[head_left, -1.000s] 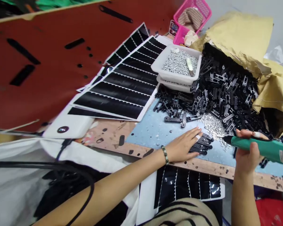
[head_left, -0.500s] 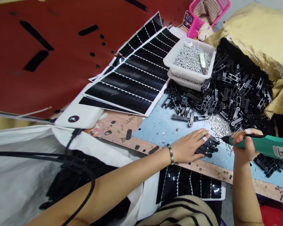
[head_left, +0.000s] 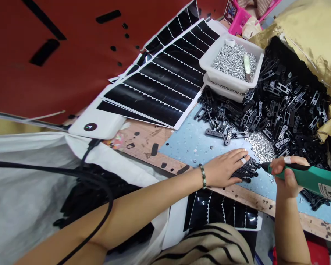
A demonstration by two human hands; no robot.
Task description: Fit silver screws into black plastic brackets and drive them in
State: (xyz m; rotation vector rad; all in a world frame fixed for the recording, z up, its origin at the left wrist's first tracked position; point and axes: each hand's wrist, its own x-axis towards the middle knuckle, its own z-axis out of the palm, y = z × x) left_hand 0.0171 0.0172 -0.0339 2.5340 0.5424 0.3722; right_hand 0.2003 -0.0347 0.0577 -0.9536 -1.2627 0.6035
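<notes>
Driver [head_left: 317, 181] now nearer the row [head_left: 250, 170] of black parts than a second ago

At left, the red board [head_left: 77, 84] stands behind a white box [head_left: 111, 123] with a cable [head_left: 93, 144] at its front edge. Right of the box, black sheets [head_left: 154, 94] overlap, reaching to a tub [head_left: 223, 78] of silver screws [head_left: 231, 60]. In front of the tub, the left hand [head_left: 224, 170] lies flat, fingers stretched over the row, closed on nothing visible. The row sits on the blue mat [head_left: 182, 143] near the table's front edge, partly under those fingers. The driver's tip points left, just beside the row; contact cannot be told. The right hand [head_left: 288, 177] curls tightly round the driver's front end. Beyond it spreads a heap [head_left: 287, 110] of black parts, the yellow sack [head_left: 314, 40] behind.
</notes>
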